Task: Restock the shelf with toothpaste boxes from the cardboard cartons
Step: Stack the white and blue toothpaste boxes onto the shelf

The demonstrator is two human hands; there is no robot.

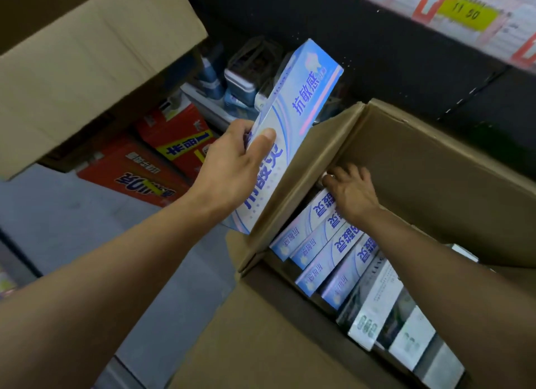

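Toothpaste boxes: one stack in hand, more waiting in the carton

Toothpaste boxes [293,121] are already in our left hand [232,168]: a small stack of them, pinched between the thumb on the printed face and the fingers behind, held tilted above the carton's raised flap. Our right hand [352,191] is down inside the cardboard carton [435,168], its fingers curled on the far end of the packed boxes [327,246], which lie in a leaning row. We cannot tell if it has a full hold on one.

We judge these boxes to be light and stiff, with smooth printed card that may slide between fingers. The long flat faces are the good place to hold; the end flaps may give way under pressure. Several together can fan apart, so the thumb should press across all.

Beyond the carton is the dark shelf [406,55] with a yellow price label [467,11]. To the left, red cartons [162,156] rest on the floor, and another cardboard flap [87,69] is above.
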